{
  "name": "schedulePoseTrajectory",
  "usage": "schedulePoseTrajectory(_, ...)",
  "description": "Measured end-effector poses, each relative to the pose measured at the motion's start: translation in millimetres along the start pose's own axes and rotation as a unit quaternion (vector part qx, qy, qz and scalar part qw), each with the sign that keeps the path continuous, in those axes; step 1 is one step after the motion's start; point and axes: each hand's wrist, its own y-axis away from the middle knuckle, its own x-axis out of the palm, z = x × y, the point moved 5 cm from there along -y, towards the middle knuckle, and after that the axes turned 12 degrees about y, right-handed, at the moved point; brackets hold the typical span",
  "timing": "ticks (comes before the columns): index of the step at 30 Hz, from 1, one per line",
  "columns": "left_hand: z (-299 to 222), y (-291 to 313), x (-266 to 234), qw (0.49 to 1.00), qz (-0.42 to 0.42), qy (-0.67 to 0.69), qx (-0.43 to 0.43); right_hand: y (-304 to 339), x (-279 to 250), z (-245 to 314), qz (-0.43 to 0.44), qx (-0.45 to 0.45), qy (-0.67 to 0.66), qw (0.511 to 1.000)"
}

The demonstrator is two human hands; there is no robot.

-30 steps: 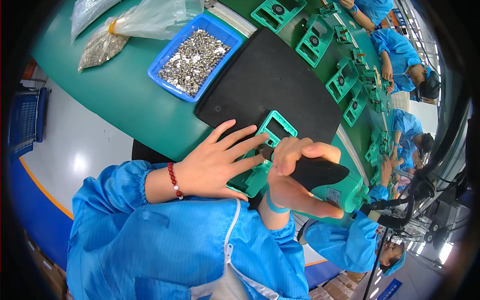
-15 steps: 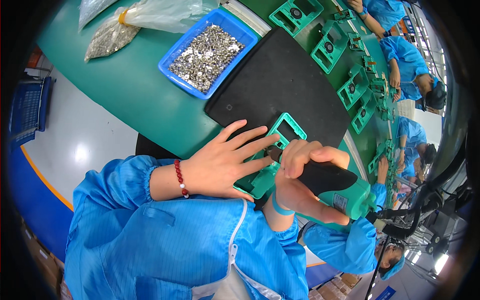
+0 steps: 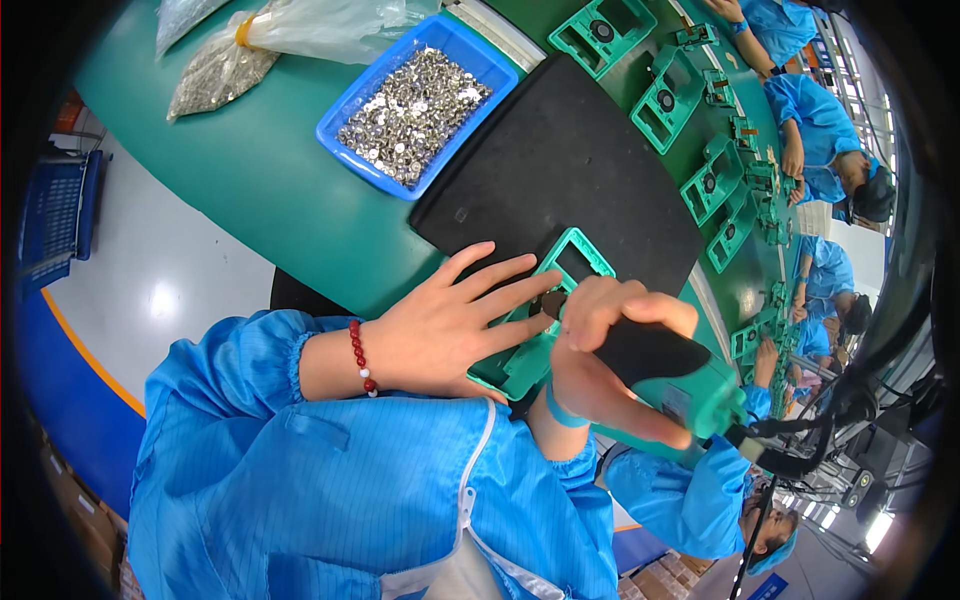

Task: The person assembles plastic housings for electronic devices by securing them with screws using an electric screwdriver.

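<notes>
A green plastic housing (image 3: 522, 368) with a rectangular opening lies on the black mat (image 3: 570, 160) in front of me. Flat with fingers spread, my left hand (image 3: 445, 325) rests across the housing's left side. My right hand (image 3: 600, 350) is wrapped round a green and black electric screwdriver (image 3: 660, 358), which is tilted with its nose at the middle of the housing, beside my left fingertips. Its tip and whatever it touches are hidden by my fingers. A cable runs from the tool's back end toward the right.
Left of the mat stands a blue tray (image 3: 345, 160) heaped with small metal screws (image 3: 415, 115). Behind it lies a tied plastic bag (image 3: 225, 75) of metal parts. More green housings (image 3: 665, 100) line the conveyor at right, with co-workers in blue (image 3: 815, 110) beyond.
The screwdriver's back end has tipped slightly down and left in my right hand. My left hand stays in place on the housing. Housings on the right have shifted a little.
</notes>
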Motion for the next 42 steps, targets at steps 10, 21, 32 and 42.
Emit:
schedulePoseTrajectory(10, -1.2, -3.6, 0.6, 1.0, 0.001, -0.002, -0.005, -3.3, -14.8, 6.9, -0.032, 0.037, -0.084, 0.995)
schedulePoseTrajectory(21, -0.1, -4.8, -0.1, 1.0, 0.004, -0.003, -0.011, -8.8, -15.3, -2.1, -0.048, 0.064, -0.081, 0.994)
schedulePoseTrajectory(32, 2.2, -5.8, -0.1, 1.0, 0.011, -0.012, -0.02, -7.8, -11.8, -6.2, -0.042, 0.057, -0.062, 0.996)
schedulePoseTrajectory(42, 0.2, -1.3, -2.3, 1.0, 0.002, 0.023, -0.009, -0.5, 1.0, 8.7, 0.055, 0.04, -0.023, 0.997)
